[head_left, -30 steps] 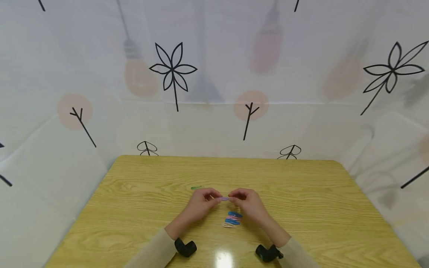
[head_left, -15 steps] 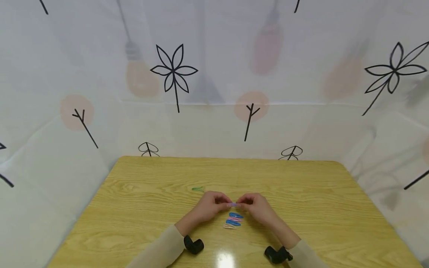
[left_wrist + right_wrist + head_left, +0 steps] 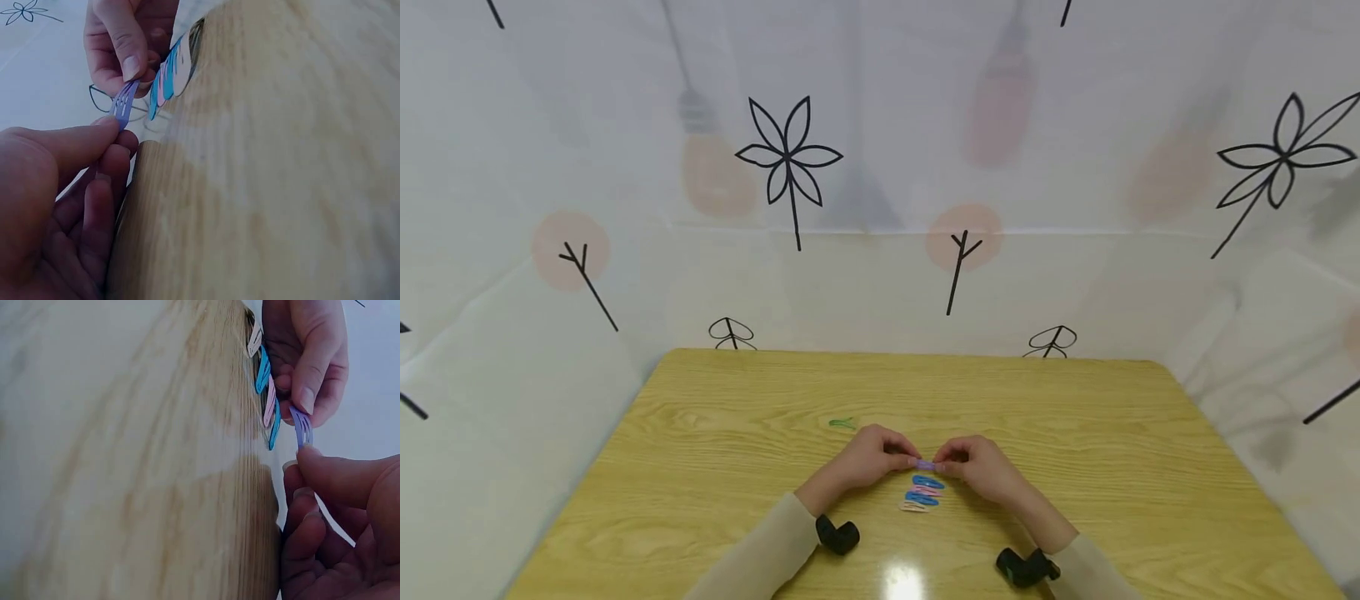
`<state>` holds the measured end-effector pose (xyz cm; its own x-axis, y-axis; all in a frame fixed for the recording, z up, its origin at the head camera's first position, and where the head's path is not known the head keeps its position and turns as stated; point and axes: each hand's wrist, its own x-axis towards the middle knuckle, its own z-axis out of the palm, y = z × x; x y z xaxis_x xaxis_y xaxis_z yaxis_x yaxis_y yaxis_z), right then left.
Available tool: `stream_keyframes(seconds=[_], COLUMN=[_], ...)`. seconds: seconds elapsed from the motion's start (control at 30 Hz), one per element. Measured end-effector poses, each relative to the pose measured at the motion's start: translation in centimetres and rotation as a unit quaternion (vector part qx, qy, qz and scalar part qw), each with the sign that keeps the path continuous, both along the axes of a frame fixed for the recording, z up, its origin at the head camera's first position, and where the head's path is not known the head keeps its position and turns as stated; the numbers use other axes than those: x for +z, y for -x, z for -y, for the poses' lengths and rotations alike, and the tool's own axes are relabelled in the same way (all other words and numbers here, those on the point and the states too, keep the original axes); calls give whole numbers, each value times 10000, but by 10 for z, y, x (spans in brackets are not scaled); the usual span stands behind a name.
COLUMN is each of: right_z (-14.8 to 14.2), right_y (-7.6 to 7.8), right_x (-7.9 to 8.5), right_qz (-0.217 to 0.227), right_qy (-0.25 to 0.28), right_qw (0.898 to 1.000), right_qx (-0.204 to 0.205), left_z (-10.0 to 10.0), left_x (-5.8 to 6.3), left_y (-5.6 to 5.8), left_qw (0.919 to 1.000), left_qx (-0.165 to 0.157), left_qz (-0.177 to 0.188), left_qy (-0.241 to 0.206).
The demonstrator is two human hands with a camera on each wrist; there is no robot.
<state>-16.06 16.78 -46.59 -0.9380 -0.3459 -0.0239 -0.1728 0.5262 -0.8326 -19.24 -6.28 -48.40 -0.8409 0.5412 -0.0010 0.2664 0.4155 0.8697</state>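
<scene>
A purple snap hair clip (image 3: pixel 927 465) is stretched between both hands, just beyond a row of clips on the table. My left hand (image 3: pixel 874 457) pinches one end between thumb and fingers; my right hand (image 3: pixel 976 467) pinches the other. In the left wrist view the purple clip (image 3: pixel 124 105) shows its slotted body between the fingertips. Below it in the head view lie a blue hair clip (image 3: pixel 928 482), a pink one (image 3: pixel 927 492), a second blue one (image 3: pixel 921 499) and a cream one (image 3: pixel 913 507), stacked closely in a column.
A green hair clip (image 3: pixel 842 423) lies by itself beyond the left hand, its arms spread apart. The wooden table (image 3: pixel 715 467) ends at a patterned white cloth (image 3: pixel 865 283) behind. Black wrist devices (image 3: pixel 837 535) sit on both sleeves.
Both hands have come nearer and to the right with the purple clip, closer to the row. The green clip, partly by the left hand before, shows more fully.
</scene>
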Motion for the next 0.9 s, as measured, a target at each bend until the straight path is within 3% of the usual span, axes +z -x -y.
stream_keyframes(seconds=[0.57,0.9], right_z=[-4,-4], right_y=[3,4], right_x=[-2,-1], right_qz=[76,192], right_qy=[-171,-156], right_qw=[9998,9996], right_qx=[43,152], left_z=[-6,-9], left_x=[0,6], left_y=[0,-4], left_qw=[9993,9986], left_qx=[214,253], left_qz=[-159,-158], left_qy=[276,426])
